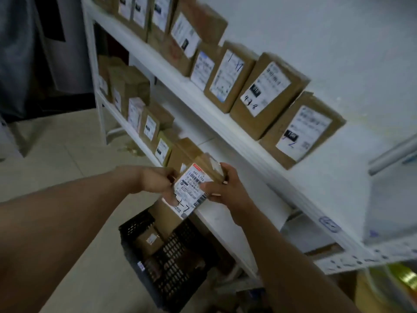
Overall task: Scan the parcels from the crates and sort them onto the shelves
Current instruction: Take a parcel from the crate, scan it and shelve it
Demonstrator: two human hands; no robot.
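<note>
A small brown cardboard parcel (204, 169) with a white barcode label, hand-marked with a number ending in 7, is held between both hands at the front edge of the middle shelf (216, 213). My left hand (158, 182) grips its left side and lower corner. My right hand (222, 186) grips its right side, thumb on the label. Below the hands stands a black slotted crate (140, 249) on the floor with a few brown parcels (150, 241) inside.
The white shelf rack holds rows of upright labelled brown parcels: several on the upper shelf (261, 96) and several on the middle shelf (144, 123) to the left of the held parcel. Beige tiled floor (67, 154) lies at left. A yellow object (390, 288) sits low right.
</note>
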